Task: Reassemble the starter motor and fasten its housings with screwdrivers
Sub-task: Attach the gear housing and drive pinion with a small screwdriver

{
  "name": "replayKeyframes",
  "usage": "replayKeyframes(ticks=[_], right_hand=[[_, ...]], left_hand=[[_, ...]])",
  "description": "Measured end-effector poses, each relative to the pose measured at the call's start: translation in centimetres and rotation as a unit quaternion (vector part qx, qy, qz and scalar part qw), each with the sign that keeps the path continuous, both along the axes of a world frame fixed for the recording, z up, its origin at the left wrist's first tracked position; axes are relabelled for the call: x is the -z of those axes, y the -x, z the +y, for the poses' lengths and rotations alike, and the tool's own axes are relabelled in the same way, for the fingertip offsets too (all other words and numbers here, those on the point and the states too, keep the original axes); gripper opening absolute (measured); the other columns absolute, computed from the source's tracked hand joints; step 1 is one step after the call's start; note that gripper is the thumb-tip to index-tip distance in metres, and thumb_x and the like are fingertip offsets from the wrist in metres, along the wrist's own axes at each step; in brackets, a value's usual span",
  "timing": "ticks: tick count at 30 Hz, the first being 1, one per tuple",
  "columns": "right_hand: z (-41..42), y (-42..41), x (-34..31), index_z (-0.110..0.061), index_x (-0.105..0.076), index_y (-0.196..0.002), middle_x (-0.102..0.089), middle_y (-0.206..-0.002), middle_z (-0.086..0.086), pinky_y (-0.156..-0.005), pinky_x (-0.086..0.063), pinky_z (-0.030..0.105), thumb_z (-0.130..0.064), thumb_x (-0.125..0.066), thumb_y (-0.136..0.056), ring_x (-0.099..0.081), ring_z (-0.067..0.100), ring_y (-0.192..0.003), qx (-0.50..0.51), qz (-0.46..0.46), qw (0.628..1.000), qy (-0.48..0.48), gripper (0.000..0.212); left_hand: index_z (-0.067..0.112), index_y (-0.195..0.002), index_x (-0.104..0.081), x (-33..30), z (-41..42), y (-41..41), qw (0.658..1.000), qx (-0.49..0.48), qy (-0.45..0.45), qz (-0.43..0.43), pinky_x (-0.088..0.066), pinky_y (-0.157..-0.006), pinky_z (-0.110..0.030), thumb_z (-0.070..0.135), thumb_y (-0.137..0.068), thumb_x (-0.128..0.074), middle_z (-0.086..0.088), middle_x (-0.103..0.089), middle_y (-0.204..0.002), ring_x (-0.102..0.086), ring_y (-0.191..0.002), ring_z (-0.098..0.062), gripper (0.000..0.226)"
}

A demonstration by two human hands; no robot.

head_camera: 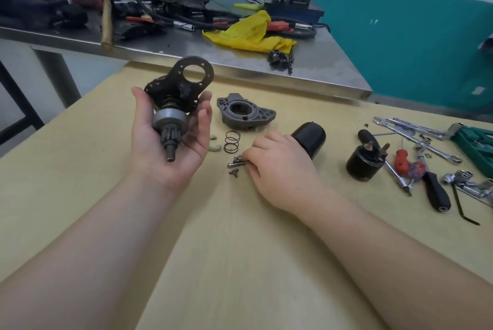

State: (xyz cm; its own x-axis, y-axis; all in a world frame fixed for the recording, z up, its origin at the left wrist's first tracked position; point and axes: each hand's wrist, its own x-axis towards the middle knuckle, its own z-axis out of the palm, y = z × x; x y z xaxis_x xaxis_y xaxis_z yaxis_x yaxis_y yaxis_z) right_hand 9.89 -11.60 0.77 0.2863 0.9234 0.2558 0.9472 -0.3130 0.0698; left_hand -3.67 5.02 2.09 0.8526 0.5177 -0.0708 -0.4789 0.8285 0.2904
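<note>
Left hand [170,132] palm up above desk [240,263], fingers [204,116] loosely cupped round pinion drive assembly [173,105]. Right hand [277,161] knuckles up mid-desk, fingers curled, pinching long screw [236,164] among screws. Grey housing [245,112], spring [231,141] just beyond.

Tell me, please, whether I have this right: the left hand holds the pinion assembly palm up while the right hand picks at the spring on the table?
Not quite. The head view shows the right hand picking at the screws, not the spring, which lies untouched just beyond them. The rest is right: the left hand holds the pinion assembly palm up.
</note>
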Motion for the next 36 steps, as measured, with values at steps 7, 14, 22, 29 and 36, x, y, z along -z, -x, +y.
replayKeyframes(ticks=[7, 14, 22, 29, 36], right_hand=[[-0.9, 0.9, 1.4, -0.016, -0.080, -0.105, -0.072, -0.095, -0.001, -0.088, -0.051, 0.043, -0.034, -0.068, -0.100, -0.059, 0.027, -0.095, -0.026, 0.067, 0.994, -0.080, 0.022], [-0.2, 1.3, 1.6, -0.024, -0.079, -0.109, -0.069, -0.098, -0.006, -0.093, -0.046, 0.037, -0.047, -0.060, -0.103, -0.055, 0.021, -0.099, -0.011, 0.081, 0.995, -0.063, 0.030], [0.8, 2.0, 1.6, -0.025, -0.078, -0.113, -0.068, -0.102, -0.006, -0.091, -0.047, 0.041, -0.042, -0.056, -0.105, -0.054, 0.023, -0.103, 0.023, 0.086, 0.994, -0.067, 0.029], [-0.1, 1.8, 1.4, -0.022, -0.079, -0.096, -0.070, -0.089, -0.004, -0.079, -0.047, 0.040, -0.033, -0.056, -0.101, -0.058, 0.025, -0.094, 0.034, 0.045, 0.995, -0.081, 0.026], [-0.4, 1.9, 1.3, -0.022, -0.075, -0.104, -0.069, -0.098, -0.004, -0.084, -0.051, 0.041, -0.032, -0.055, -0.101, -0.057, 0.024, -0.099, 0.031, 0.076, 0.995, -0.054, 0.023]], left_hand=[[-0.003, -0.136, -0.065, 0.7, 0.2, -0.2, 1.000, 0.010, -0.004, -0.012, -0.063, -0.072, -0.029, 0.079, -0.096, -0.053, -0.020, -0.068, -0.142, -0.073, -0.091, -0.026, 0.092], [-0.006, -0.127, -0.072, 1.1, -0.1, -0.6, 0.999, 0.020, -0.026, -0.004, -0.059, -0.073, -0.031, 0.079, -0.097, -0.048, -0.022, -0.068, -0.140, -0.069, -0.083, -0.027, 0.093], [-0.002, -0.131, -0.065, 0.5, -0.6, -0.5, 0.999, 0.015, -0.021, 0.025, -0.051, -0.062, -0.029, 0.074, -0.097, -0.055, -0.021, -0.071, -0.116, -0.058, -0.069, -0.022, 0.084], [-0.002, -0.129, -0.068, -0.2, -1.4, -0.7, 0.993, 0.007, -0.086, 0.078, -0.051, -0.062, -0.029, 0.070, -0.096, -0.061, -0.024, -0.069, -0.115, -0.057, -0.069, -0.021, 0.080], [0.002, -0.137, -0.063, -0.4, -2.2, -0.5, 0.992, 0.001, -0.103, 0.075, -0.051, -0.063, -0.029, 0.070, -0.090, -0.066, -0.026, -0.069, -0.117, -0.057, -0.069, -0.021, 0.082]])
